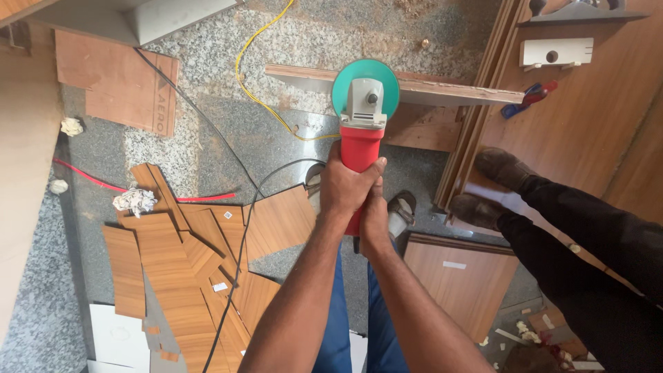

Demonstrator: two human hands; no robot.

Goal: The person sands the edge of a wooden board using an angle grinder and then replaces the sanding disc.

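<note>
I hold an angle grinder [362, 135] with a red body, grey head and teal disc guard [366, 86], pointing away from me. My left hand [347, 188] wraps around the red body near the head. My right hand [376, 222] grips the rear of the body just below it, the two hands touching. The disc sits over the edge of a long wooden plank [449, 90] lying across the granite floor. The grinder's black cable [242, 235] trails down to the left. My sandalled feet [400, 211] show beneath the tool.
Another person's legs in black trousers [587, 242] and dark shoes [498, 167] stand at the right on brown boards. Wood-grain laminate offcuts [186, 269] litter the floor at the left. A yellow wire [252, 83], red strip [90, 178] and blue-red pliers [528, 97] lie around.
</note>
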